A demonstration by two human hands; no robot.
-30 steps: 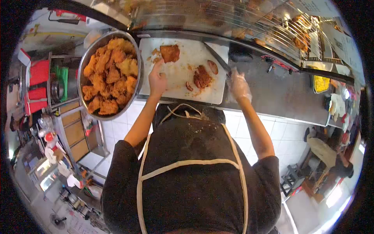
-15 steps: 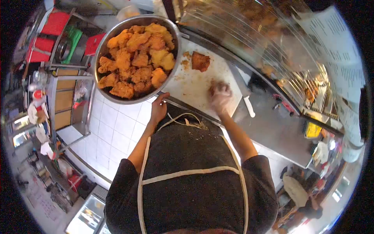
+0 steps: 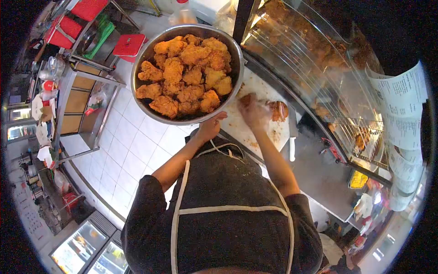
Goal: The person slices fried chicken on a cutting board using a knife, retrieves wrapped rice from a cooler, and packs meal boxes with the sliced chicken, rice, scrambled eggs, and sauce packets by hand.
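My right hand is over the white cutting board, blurred by motion, its fingers closed on a browned piece of fried meat. Just right of those fingers lies another browned piece. My left hand is at the board's near left edge, just below the steel bowl, its fingers loosely bent and apart with nothing seen in them. The big steel bowl is heaped with golden fried chicken pieces. A knife with a white handle lies along the board's right side.
Beyond the board stands a glass display case with wire racks and food inside. A dark counter extends to the right. Printed papers hang at far right. Red stools and a metal cart are on the left.
My right hand has moved from one browned piece to the other, farther left on the board. The whole view has shifted; my left hand stays near the bowl and board edge.
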